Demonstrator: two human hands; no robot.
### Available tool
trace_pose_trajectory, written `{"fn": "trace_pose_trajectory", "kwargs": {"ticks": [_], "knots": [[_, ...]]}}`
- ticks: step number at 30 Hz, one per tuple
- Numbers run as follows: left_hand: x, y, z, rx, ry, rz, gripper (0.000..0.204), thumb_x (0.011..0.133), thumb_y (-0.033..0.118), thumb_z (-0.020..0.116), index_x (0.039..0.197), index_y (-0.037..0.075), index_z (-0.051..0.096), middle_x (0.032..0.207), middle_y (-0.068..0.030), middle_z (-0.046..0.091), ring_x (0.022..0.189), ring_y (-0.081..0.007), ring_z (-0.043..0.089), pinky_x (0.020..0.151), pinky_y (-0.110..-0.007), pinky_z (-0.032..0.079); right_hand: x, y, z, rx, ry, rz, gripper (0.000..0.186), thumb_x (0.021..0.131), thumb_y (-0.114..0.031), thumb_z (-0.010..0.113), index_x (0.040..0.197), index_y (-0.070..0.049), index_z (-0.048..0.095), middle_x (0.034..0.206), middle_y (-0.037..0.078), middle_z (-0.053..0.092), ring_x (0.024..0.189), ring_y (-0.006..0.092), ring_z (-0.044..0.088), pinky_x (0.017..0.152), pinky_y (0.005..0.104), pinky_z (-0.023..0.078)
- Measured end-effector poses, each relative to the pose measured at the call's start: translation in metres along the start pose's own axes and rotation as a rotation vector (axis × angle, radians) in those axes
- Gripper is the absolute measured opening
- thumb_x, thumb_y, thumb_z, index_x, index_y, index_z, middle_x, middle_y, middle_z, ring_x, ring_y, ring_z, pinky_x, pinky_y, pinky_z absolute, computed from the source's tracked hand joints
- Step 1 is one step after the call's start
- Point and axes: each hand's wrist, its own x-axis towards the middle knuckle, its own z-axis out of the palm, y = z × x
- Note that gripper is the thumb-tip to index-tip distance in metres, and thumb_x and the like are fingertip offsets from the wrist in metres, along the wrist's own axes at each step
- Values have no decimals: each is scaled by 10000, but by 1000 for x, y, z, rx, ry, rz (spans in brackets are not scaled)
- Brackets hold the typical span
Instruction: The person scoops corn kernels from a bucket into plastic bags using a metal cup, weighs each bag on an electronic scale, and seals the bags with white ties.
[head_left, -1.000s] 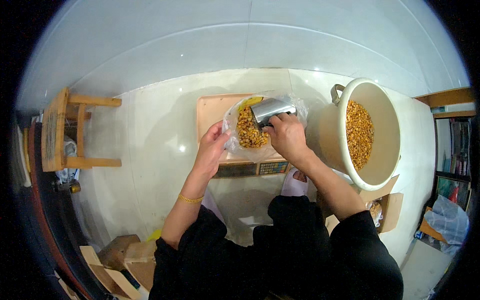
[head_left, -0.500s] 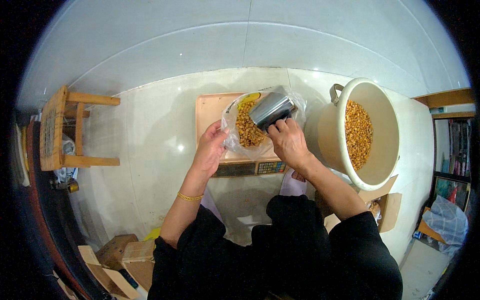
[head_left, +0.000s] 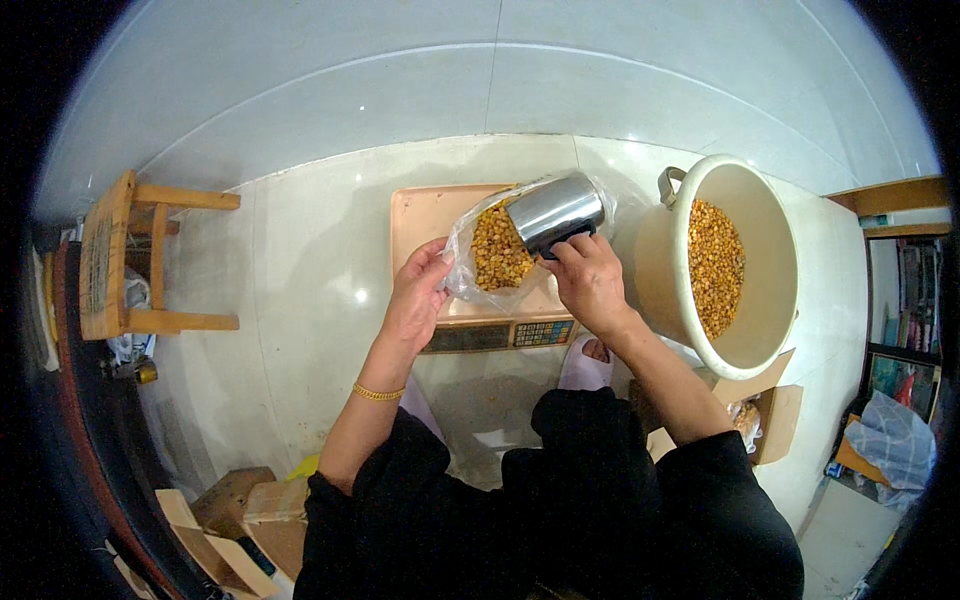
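A clear plastic bag (head_left: 462,257) rests on the peach-coloured pan (head_left: 415,215) of a digital scale. Golden-brown kernels (head_left: 500,250) fill part of it. The fingers of my left hand (head_left: 418,290) pinch the bag's left rim and keep its mouth spread. In my right hand (head_left: 590,285) is the black handle of a shiny metal cup (head_left: 556,212). The cup lies tilted on its side at the right of the bag's mouth, its opening toward the kernels. Inside the cup is hidden from view.
A large cream bucket (head_left: 770,270) with more kernels (head_left: 716,270) leans at the right, close to my right forearm. A wooden stool (head_left: 105,260) lies on its side at the left. Cardboard boxes (head_left: 275,505) sit at lower left, and an open box (head_left: 778,425) behind the bucket.
My right hand and the metal cup have shifted slightly right, and the cup has turned a little. More kernels show in the bag. My left hand has hardly moved.
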Motion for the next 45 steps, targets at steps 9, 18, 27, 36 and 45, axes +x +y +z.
{"fn": "trace_pose_trajectory", "kwargs": {"ticks": [9, 18, 27, 36, 45], "knots": [[0, 1, -1, -8, -30, 1, 295, 903, 138, 540, 1172, 22, 502, 1094, -49, 579, 998, -140, 556, 877, -318, 449, -8, -5, -4, 379, -9, 425, 171, 720, -175, 718, 820, -48, 661, 745, 112, 598, 725, 299, 583, 633, 391, 475], [-1, 2, 2, -3, -25, 0, 268, 906, 134, 536, 1149, 24, 512, 1047, -39, 579, 938, -134, 559, 836, -295, 455, -11, -26, -9, 102, 48, -29, 182, 665, -76, 724, 819, -57, 629, 794, 86, 588, 690, 270, 554, 603, 367, 466], [-3, 5, 0, -13, 4, 22, 278, 905, 132, 536, 1156, 18, 501, 1067, -57, 567, 964, -139, 546, 837, -294, 455, -4, -19, -13, -71, 47, -48, 224, 646, -43, 712, 846, -57, 611, 815, 78, 571, 717, 265, 536, 623, 363, 460], [-2, 5, -1, -3, -12, 22, 282, 910, 136, 528, 1162, 12, 501, 1081, -62, 563, 979, -147, 542, 849, -300, 448, -4, -20, -13, 2, 143, 17, 198, 666, -58, 700, 846, -53, 617, 809, 92, 574, 737, 280, 532, 636, 376, 457], [2, -1, -4, -9, -7, 21, 276, 913, 147, 529, 1157, 20, 511, 1058, -48, 574, 967, -134, 541, 845, -303, 443, -6, -20, -17, -27, 138, 40, 161, 677, -27, 691, 826, -44, 634, 801, 93, 588, 722, 274, 554, 628, 367, 467]]}}
